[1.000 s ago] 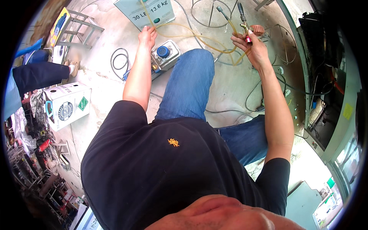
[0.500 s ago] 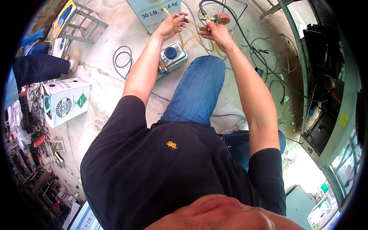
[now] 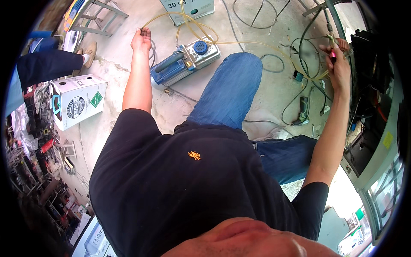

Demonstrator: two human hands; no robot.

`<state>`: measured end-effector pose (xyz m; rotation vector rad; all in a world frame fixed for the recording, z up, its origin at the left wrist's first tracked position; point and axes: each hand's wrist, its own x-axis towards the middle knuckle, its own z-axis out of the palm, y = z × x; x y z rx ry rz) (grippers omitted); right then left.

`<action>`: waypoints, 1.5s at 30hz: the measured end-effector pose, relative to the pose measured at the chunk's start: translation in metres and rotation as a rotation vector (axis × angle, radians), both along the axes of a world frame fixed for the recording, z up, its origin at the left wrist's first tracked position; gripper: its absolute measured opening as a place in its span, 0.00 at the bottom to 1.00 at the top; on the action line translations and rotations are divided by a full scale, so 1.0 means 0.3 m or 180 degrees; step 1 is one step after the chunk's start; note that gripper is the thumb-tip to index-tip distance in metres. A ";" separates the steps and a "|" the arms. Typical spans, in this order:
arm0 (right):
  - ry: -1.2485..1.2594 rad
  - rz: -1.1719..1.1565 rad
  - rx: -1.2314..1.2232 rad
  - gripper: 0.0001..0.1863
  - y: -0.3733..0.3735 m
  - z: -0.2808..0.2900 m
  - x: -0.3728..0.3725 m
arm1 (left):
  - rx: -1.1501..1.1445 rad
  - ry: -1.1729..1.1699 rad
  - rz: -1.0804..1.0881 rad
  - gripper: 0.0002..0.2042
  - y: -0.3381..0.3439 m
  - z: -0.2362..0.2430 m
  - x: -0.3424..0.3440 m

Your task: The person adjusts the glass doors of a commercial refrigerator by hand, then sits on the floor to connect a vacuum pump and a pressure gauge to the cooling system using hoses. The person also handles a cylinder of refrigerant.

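Observation:
Stretched out to the left, my left hand point(image 3: 141, 40) is closed around the end of a clear yellow hose point(image 3: 231, 42). The hose loops over the floor toward my right hand. My right hand point(image 3: 339, 68), out at the far right, grips a brass gauge manifold point(image 3: 330, 40) with a reddish round gauge point(image 3: 343, 45) and a small red knob; the fingers partly cover it. A dark hose rises from the manifold. On the floor between my arms lies a blue and silver vacuum pump point(image 3: 184, 61) with a blue round cap, close to my left forearm.
A carton point(image 3: 188, 16) stands ahead, and a white carton with a green diamond point(image 3: 79, 100) at left. Another person's leg point(image 3: 49, 73) is beside it. An open metal cabinet point(image 3: 364, 167) borders the right. Cables and a dark-handled tool point(image 3: 303, 109) lie on the floor.
My hands have moved apart: the left one went left with the hose end, the right one went far right with the gauge manifold. The yellow hose now stretches between them, and more of the pump shows.

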<state>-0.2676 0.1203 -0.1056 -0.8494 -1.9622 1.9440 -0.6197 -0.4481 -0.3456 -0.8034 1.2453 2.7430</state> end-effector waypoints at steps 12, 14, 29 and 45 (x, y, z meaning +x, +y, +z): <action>0.0687 -0.0511 -0.0573 0.14 0.207 0.112 0.315 | -0.0103 -0.0847 -0.0111 0.14 -0.655 0.031 0.267; 0.0735 -0.0548 -0.0629 0.15 0.228 0.103 0.314 | 0.0419 -0.1103 -0.0753 0.15 -0.812 0.029 0.333; 0.0318 -0.0628 -0.0483 0.15 0.123 0.104 0.354 | -0.4789 0.2429 -0.4275 0.18 0.484 0.009 0.081; -0.0260 -0.0679 0.0385 0.19 -0.034 0.148 0.548 | -0.5970 0.2193 -0.2798 0.14 0.574 0.114 0.128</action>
